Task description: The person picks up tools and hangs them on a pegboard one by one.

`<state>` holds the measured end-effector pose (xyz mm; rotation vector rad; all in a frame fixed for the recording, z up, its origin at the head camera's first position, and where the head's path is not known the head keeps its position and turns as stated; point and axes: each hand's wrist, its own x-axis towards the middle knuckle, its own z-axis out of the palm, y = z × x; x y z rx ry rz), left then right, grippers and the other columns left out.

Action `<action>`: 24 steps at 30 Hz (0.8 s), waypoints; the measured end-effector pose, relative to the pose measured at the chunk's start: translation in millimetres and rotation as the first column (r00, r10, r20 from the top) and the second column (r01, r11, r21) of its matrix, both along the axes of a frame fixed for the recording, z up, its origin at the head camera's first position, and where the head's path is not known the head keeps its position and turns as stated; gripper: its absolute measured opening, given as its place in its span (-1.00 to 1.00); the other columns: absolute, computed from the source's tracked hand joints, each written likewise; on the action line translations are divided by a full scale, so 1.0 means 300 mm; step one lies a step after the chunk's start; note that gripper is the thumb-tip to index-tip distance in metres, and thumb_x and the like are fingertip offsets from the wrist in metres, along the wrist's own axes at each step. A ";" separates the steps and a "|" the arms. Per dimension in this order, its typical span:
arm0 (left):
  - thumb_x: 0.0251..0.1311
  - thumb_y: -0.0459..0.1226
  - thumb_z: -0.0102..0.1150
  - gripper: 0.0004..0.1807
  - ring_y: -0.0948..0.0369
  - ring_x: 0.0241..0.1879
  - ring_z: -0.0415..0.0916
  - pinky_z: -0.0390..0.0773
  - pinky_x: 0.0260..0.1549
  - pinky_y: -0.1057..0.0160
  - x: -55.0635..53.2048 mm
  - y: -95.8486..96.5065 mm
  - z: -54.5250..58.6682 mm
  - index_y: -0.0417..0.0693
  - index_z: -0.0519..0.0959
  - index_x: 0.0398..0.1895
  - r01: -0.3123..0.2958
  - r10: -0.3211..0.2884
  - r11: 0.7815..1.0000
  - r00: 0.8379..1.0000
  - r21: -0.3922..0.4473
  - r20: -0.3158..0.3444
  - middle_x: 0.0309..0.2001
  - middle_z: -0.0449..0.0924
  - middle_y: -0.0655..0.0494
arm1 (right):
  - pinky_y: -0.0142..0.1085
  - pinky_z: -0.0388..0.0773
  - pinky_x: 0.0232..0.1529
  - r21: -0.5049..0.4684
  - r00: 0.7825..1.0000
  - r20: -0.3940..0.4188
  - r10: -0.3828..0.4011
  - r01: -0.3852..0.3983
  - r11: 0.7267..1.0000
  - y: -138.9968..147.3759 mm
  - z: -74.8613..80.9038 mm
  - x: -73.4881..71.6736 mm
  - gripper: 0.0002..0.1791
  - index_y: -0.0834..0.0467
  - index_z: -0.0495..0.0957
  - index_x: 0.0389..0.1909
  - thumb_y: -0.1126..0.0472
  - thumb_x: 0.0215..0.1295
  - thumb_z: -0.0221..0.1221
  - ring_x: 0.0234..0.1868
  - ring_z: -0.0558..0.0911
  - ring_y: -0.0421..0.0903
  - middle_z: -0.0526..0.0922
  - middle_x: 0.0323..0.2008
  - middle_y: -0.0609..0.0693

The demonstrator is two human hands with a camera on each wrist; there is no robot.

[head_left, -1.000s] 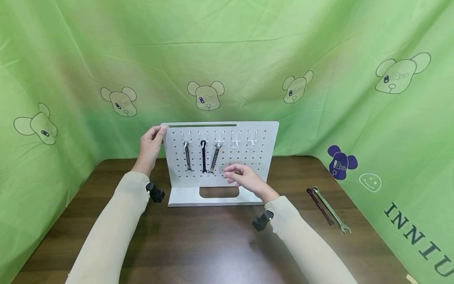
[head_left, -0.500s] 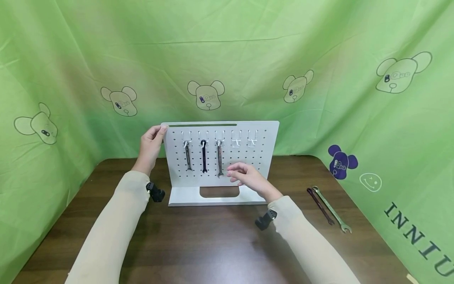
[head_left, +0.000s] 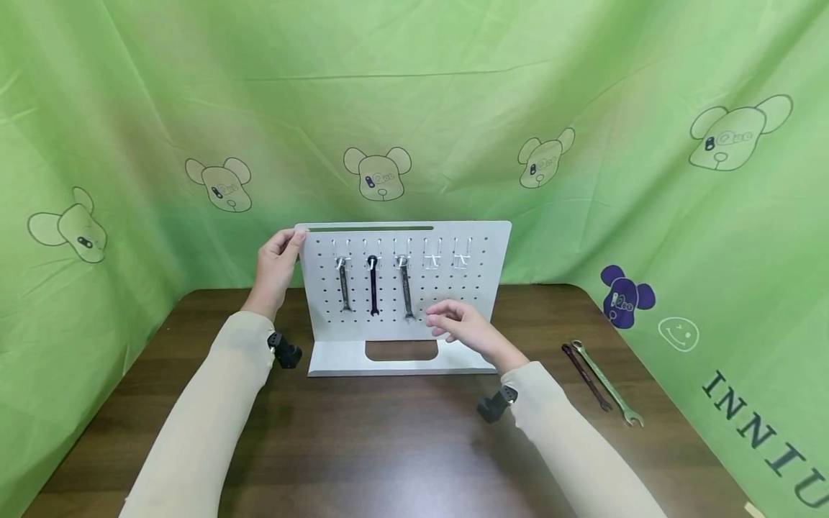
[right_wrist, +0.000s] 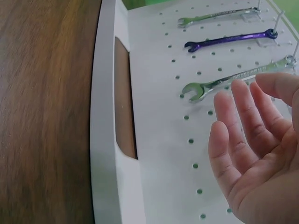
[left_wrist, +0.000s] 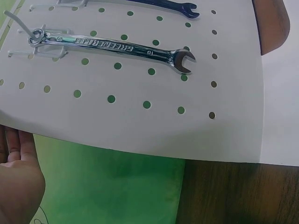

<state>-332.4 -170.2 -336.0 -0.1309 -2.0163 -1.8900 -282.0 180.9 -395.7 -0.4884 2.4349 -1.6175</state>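
A white pegboard stand stands upright on the table. My left hand grips its upper left corner, the fingers partly hidden behind it in the left wrist view. Three combination wrenches hang by their ring ends from hooks: a silver wrench on the left, a purple wrench in the middle, and a larger silver wrench on the right, tilted a little. Close by that last one, my right hand hovers before the board with loosely bent fingers and holds nothing.
Two bare hooks are on the board's right part. A dark purple wrench and a long silver wrench lie side by side on the wooden table. A green curtain surrounds the table.
The right-hand hanging wrench has swung from leaning left, through upright, to leaning slightly right. My right hand has drifted a little to the right. My left hand stays at the corner.
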 end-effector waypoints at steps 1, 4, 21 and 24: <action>0.44 0.02 0.10 -0.48 0.23 -0.08 0.46 0.47 0.04 0.26 0.001 0.000 0.000 -0.25 0.54 0.15 0.001 -0.001 1.000 1.000 0.002 -0.002 -0.07 0.54 0.13 | -0.21 0.58 -0.18 0.002 1.000 0.005 -0.003 0.003 1.000 0.007 -0.003 0.002 -0.58 0.39 0.48 0.16 0.15 0.48 0.15 -0.07 0.67 0.17 0.66 -0.01 0.26; 0.44 0.00 0.10 -0.50 0.23 -0.08 0.46 0.47 0.03 0.27 0.004 0.002 0.001 -0.25 0.54 0.14 -0.001 0.001 1.000 1.000 0.006 -0.007 -0.07 0.54 0.13 | -0.21 0.57 -0.18 0.007 1.000 0.018 -0.015 0.015 1.000 0.032 -0.010 0.010 -0.57 0.38 0.48 0.17 0.14 0.47 0.17 -0.07 0.66 0.16 0.66 -0.02 0.26; 0.45 -0.01 0.11 -0.55 0.26 -0.11 0.45 0.47 -0.01 0.29 0.002 0.002 -0.001 -0.21 0.57 0.09 -0.012 0.013 1.000 1.000 0.011 -0.006 -0.10 0.55 0.17 | -0.21 0.59 -0.22 0.053 0.996 0.038 -0.082 0.080 0.995 0.244 -0.083 0.054 -0.60 0.45 0.44 0.17 0.23 0.50 0.11 -0.22 0.65 -0.07 0.65 -0.07 0.30; 0.45 0.00 0.11 -0.54 0.26 -0.12 0.45 0.47 -0.01 0.29 0.000 0.002 -0.001 -0.23 0.57 0.09 -0.015 0.015 1.000 1.000 0.007 -0.008 -0.11 0.55 0.16 | -0.25 0.59 -0.25 0.050 0.995 0.045 -0.089 0.087 0.995 0.285 -0.096 0.064 -0.59 0.47 0.43 0.16 0.23 0.49 0.13 -0.24 0.65 -0.06 0.66 -0.10 0.30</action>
